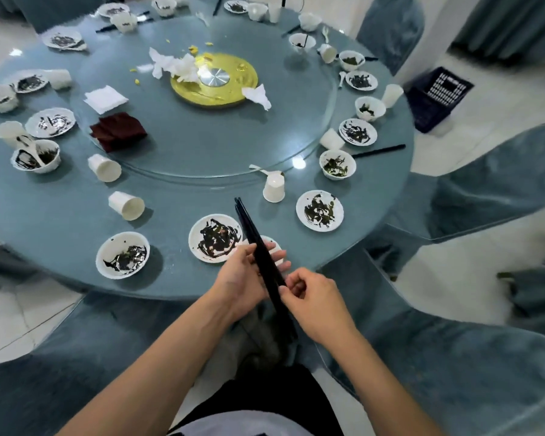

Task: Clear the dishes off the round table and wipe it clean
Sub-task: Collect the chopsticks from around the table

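Observation:
A bundle of black chopsticks (255, 237) slants over the near edge of the round blue table (60, 221). My left hand (246, 275) holds the bundle at its middle, fingers curled round it. My right hand (312, 297) pinches the bundle's lower end. Dirty white plates (215, 238) and bowls (122, 255) smeared with dark sauce ring the table, with tipped white cups (126, 205) between them. A small bowl lies partly hidden under my left hand. A dark red cloth (117, 131) and white napkins (105, 99) lie on the glass turntable (202, 146).
Crumpled tissues (173, 66) and yellow scraps lie round the gold hub (214, 80). Another pair of black chopsticks (378, 151) rests at the right rim. Blue-covered chairs (472, 366) surround the table. A dark crate (434, 97) stands on the floor at the right.

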The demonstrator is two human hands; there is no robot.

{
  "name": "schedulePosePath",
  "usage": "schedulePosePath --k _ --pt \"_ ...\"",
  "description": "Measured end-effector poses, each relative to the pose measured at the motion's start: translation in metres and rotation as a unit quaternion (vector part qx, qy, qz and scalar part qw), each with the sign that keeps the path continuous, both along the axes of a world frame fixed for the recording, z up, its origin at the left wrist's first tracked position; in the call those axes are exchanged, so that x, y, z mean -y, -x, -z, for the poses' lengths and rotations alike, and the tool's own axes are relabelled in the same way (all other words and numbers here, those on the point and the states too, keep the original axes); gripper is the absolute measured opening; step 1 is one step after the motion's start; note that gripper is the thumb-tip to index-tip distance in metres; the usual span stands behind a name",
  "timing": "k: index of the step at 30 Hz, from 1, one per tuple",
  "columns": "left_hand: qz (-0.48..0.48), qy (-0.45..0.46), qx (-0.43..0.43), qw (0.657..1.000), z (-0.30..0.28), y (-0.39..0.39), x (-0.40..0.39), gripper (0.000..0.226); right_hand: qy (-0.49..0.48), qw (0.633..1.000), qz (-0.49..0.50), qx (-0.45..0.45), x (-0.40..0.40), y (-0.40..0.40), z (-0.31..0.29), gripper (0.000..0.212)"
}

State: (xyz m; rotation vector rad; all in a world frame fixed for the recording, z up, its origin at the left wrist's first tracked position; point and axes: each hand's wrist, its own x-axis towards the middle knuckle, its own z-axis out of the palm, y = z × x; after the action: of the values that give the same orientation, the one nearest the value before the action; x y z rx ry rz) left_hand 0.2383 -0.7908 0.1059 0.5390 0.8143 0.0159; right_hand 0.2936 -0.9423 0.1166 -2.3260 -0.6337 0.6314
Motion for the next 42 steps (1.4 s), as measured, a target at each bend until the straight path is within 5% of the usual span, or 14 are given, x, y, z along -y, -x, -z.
schedulePosePath --k 12,18,29,42 --pt "0.049 0.016 0.002 0.999 -0.005 -0.020 0.099 0.025 0.013 0.985 0.019 0.169 0.127 -0.016 -0.004 0.017" --pt "0.059 0.041 0.015 0.997 -0.020 -0.030 0.198 0.027 0.062 0.962 0.015 0.267 0.231 -0.036 -0.010 0.039" --pt "0.055 0.035 0.033 0.997 -0.042 -0.054 0.351 0.033 0.070 0.963 0.021 0.260 0.386 -0.085 -0.018 0.050" --pt "-0.004 0.060 0.035 0.998 -0.040 -0.184 0.402 0.031 0.090 0.963 -0.033 0.250 0.432 -0.224 -0.009 0.050"
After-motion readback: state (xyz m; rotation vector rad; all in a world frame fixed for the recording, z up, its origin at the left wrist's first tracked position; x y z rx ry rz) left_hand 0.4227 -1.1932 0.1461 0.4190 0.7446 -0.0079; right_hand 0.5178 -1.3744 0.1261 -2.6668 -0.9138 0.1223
